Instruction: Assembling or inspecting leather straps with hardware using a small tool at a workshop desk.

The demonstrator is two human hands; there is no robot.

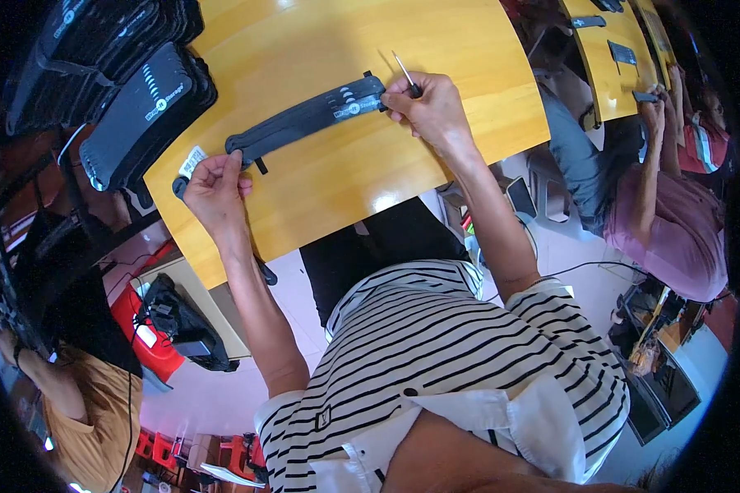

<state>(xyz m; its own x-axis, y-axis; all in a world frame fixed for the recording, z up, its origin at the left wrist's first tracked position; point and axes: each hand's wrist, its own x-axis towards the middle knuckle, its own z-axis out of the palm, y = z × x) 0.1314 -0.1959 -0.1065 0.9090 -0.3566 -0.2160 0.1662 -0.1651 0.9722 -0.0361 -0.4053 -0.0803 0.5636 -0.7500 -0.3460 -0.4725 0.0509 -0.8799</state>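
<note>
Blk strap (308, 117) lay 8-to-2 o'clock; my L hand (216, 185) pinched 8 o'clock end, R hand (432, 107) 2 o'clock end + thin tool (401, 66).

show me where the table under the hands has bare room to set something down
The table is bare beyond the strap, between the stacks and right hand; right of that hand, to the right edge; and between the strap and near edge. It is crowded at the left, where the left hand, a white label and the stacks sit close.
</note>
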